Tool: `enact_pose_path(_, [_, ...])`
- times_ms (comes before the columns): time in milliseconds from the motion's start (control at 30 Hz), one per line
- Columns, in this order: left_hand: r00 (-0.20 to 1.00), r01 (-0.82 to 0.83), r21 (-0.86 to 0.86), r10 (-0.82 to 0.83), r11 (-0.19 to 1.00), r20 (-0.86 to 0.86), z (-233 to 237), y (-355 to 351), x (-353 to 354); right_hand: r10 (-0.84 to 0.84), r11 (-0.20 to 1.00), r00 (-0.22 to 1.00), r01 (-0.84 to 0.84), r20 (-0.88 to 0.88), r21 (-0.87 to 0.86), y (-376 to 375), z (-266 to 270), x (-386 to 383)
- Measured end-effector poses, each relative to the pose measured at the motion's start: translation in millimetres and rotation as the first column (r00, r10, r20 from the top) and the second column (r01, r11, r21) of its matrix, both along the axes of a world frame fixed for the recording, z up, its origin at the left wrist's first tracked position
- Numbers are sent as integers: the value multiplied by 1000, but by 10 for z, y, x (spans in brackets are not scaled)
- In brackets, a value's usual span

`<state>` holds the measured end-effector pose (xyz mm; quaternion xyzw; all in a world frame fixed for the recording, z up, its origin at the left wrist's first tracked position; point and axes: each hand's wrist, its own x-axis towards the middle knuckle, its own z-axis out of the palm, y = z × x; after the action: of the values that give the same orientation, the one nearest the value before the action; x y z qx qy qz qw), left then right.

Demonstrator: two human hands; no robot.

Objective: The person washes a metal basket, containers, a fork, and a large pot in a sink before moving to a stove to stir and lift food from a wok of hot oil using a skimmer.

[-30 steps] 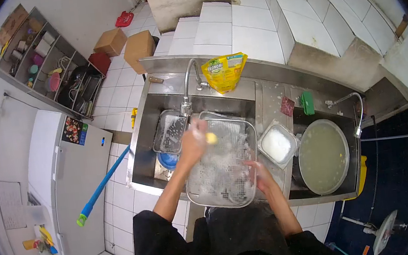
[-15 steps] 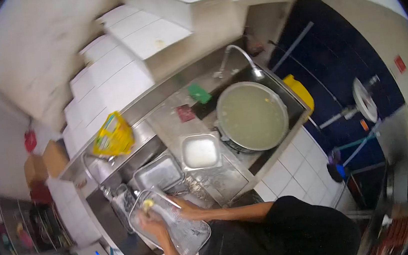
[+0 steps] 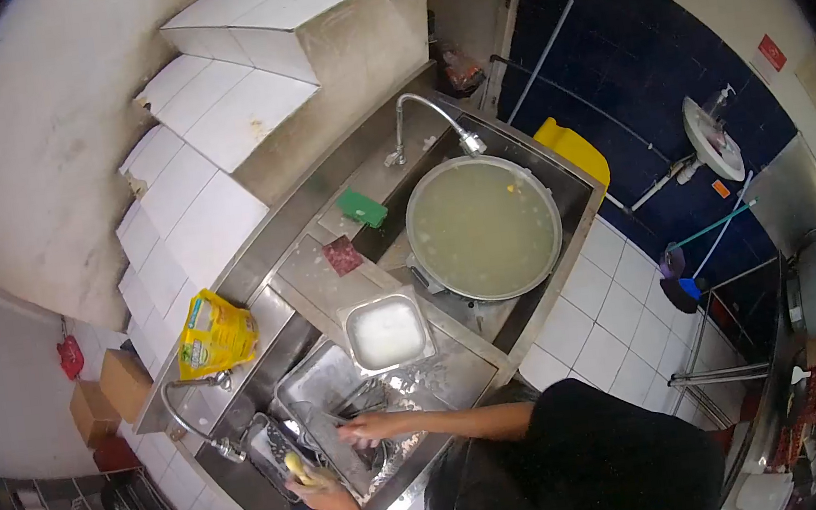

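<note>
My left hand (image 3: 325, 496) is closed around a yellow sponge (image 3: 297, 467), low over the left sink basin. My right hand (image 3: 372, 428) grips the upper rim of a metal tray (image 3: 335, 453), which is tilted steeply so that little of its inside shows. Behind it, another metal pan (image 3: 320, 381) lies in the basin. Just beyond my right hand, a square metal container (image 3: 387, 333) with white suds stands on the sink's middle ledge.
A large pot (image 3: 486, 228) of cloudy liquid sits in the right basin under a curved faucet (image 3: 433, 116). A green scouring pad (image 3: 362, 207), a dark red pad (image 3: 342, 255) and a yellow bag (image 3: 218, 335) rest along the back. Another faucet (image 3: 190, 416) arches over the left basin.
The tray has turned from lying face-up to standing steeply on edge. My left hand with the sponge has moved down and away from the tray's inside. The head view has shifted.
</note>
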<state>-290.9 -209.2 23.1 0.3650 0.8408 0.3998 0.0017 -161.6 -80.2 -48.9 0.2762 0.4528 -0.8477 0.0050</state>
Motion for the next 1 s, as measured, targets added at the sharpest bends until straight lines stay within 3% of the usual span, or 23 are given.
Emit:
enact_pose_path(33, [995, -62, 47, 65, 997, -78, 179, 242, 105, -22, 1000, 1000, 22, -2, 14, 73, -17, 238])
enact_pose_path(67, [995, -53, 43, 57, 998, -79, 185, 449, 161, -92, 965, 995, 101, -51, 244, 157, -81, 562])
enact_pose_path(100, [992, 121, 30, -122, 992, 24, 166, 652, 210, -147, 872, 983, 182, -112, 455, 243, -176, 934])
enact_pose_path(133, [947, 291, 36, -293, 956, 129, 171, 882, 290, -325, 930, 942, 335, -87, 151, 323, -284, 1303])
enact_pose_path(167, [917, 366, -30, -355, 930, 184, 275, 1146, 484, -398, 903, 917, 390, 11, 179, 500, -109, 1732])
enact_pose_path(200, [880, 441, -91, -410, 893, 240, 362, 1405, 703, -496, 832, 865, 448, 77, 327, 731, 139, 2131])
enact_pose_path(233, [878, 446, -91, -415, 890, 237, 329, 1644, 860, -611, 745, 785, 529, 99, 406, 899, -106, 2517])
enact_pose_path(267, [805, 585, -258, -513, 769, 297, 227, 1872, 1013, -686, 696, 727, 653, 7, 298, 1140, -431, 2939])
enact_pose_path(300, [722, 691, -407, -582, 597, 373, 83, 2075, 1139, -746, 582, 646, 515, 162, 630, 1376, -633, 3277])
enact_pose_path(333, [724, 689, -421, -584, 589, 367, -183, 2224, 1184, -819, 439, 510, 258, 264, 861, 1621, -807, 3550])
enact_pose_path(400, [666, 679, -591, -703, 435, 248, -896, 2431, 1161, -806, 571, 328, 206, 493, 795, 2200, -1198, 3972])
enact_pose_path(433, [615, 643, -650, -779, 405, 122, -1182, 2448, 1135, -805, 573, 338, 222, 489, 789, 2520, -1376, 4120])
enact_pose_path(467, [538, 594, -714, -843, 372, 8, -1391, 2408, 1080, -746, 655, 271, 127, 609, 745, 2704, -1607, 4204])
enact_pose_path(500, [537, 572, -748, -843, 335, 34, -1539, 2347, 1038, -667, 737, 201, 36, 717, 675, 2889, -1855, 4293])
enact_pose_path(600, [679, 542, -789, -704, 290, 208, -1764, 2110, 876, -602, 765, 322, -27, 730, 643, 3115, -3874, 4662])
enact_pose_path(667, [737, 475, -807, -660, 351, 147, -2081, 1720, 672, -506, 840, 339, -17, 793, 543, 3372, -3657, 4594])
enact_pose_path(700, [823, 553, -776, -347, 304, 451, -1114, 2350, 1284, -478, 852, 377, -20, 793, 523, 3463, -3686, 4511])
enact_pose_path(733, [832, 540, -789, -323, 291, 451, -1403, 2152, 1072, -466, 852, 435, -14, 770, 524, 3540, -3716, 4380])
enact_pose_path(767, [789, 463, -876, -513, 134, 338, -1820, 1768, 713, -450, 848, 507, -16, 735, 530, 3610, -3725, 4193])
enact_pose_path(833, [811, 392, -884, -550, 255, 202, -1585, 1832, 1030, -412, 830, 666, -6, 621, 557, 3732, -3646, 3742])
enact_pose_path(900, [885, 362, -895, -400, 262, 240, -1597, 1850, 1040, -354, 821, 787, 3, 506, 571, 3776, -3468, 3309])
enact_pose_path(967, [862, 345, -900, -468, 266, 192, -2003, 1442, 742, -305, 816, 837, -17, 455, 578, 3774, -3280, 3067])
enact_pose_path(1000, [864, 344, -899, -467, 272, 189, -1991, 1502, 741, -285, 818, 845, -32, 453, 575, 3744, -3205, 3002])
